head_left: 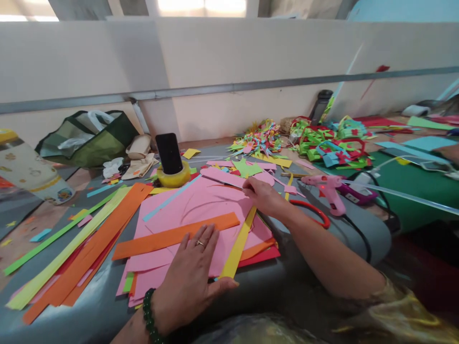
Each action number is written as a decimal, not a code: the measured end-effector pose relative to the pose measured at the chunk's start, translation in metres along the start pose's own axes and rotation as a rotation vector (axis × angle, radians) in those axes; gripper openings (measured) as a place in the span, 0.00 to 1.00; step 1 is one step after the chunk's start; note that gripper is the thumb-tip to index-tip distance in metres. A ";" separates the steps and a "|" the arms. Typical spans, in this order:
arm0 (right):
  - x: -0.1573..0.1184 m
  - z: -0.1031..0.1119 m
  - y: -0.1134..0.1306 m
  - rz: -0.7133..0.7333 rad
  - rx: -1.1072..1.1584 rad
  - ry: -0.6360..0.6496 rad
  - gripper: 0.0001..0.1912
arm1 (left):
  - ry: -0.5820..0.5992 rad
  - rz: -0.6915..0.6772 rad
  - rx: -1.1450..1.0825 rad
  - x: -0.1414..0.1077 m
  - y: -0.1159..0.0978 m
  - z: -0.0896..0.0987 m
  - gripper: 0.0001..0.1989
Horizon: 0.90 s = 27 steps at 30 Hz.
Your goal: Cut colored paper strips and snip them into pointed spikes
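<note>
My left hand point(195, 263) lies flat, fingers stretched out, on an orange strip point(154, 239) across a stack of pink sheets point(201, 203). Its thumb reaches over the lower end of a yellow strip point(238, 246). On the stack's far right side, my right hand point(265, 195) has its fingers closed at the end of a thin, flat pinkish piece with a dark edge point(223, 179). What exactly the fingers grip is hidden. Beside my right forearm is a red loop handle point(324, 219), partly covered by the arm.
Long orange strips point(96, 234) lie at left. Behind the stack, a phone point(169, 154) leans on a yellow tape roll point(174, 177). A pink glue gun point(332, 191) with a cord lies at right. Colourful paper pieces point(260, 138) and a green bag point(89, 141) stand along the wall.
</note>
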State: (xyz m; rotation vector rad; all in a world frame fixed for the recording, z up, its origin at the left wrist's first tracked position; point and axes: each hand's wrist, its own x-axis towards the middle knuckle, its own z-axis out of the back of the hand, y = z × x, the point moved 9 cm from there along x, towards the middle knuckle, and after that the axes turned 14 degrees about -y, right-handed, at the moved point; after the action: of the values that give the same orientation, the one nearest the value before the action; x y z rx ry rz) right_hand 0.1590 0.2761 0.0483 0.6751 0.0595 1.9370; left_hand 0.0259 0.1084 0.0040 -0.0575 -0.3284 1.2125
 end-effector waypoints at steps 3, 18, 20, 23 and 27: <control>0.001 0.000 -0.008 -0.048 0.053 -0.016 0.09 | -0.028 -0.012 0.002 -0.001 0.001 -0.002 0.44; 0.021 0.033 -0.025 -0.192 0.329 -0.233 0.10 | 0.004 0.003 -0.013 0.002 -0.001 0.003 0.44; 0.008 0.047 -0.020 -0.161 0.362 -0.207 0.09 | 0.002 0.004 -0.018 0.004 -0.002 0.005 0.45; -0.029 0.060 -0.013 -0.105 0.344 -0.097 0.11 | -0.003 -0.005 -0.040 0.005 -0.004 0.010 0.46; -0.088 0.064 -0.025 -0.158 0.221 -0.008 0.15 | -0.028 -0.009 -0.075 0.006 -0.007 0.013 0.45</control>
State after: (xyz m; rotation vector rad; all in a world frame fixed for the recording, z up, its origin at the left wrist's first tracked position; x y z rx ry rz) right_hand 0.2366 0.1966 0.0559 0.7996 0.3162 1.7905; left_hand 0.0309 0.1097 0.0189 -0.1040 -0.3983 1.1923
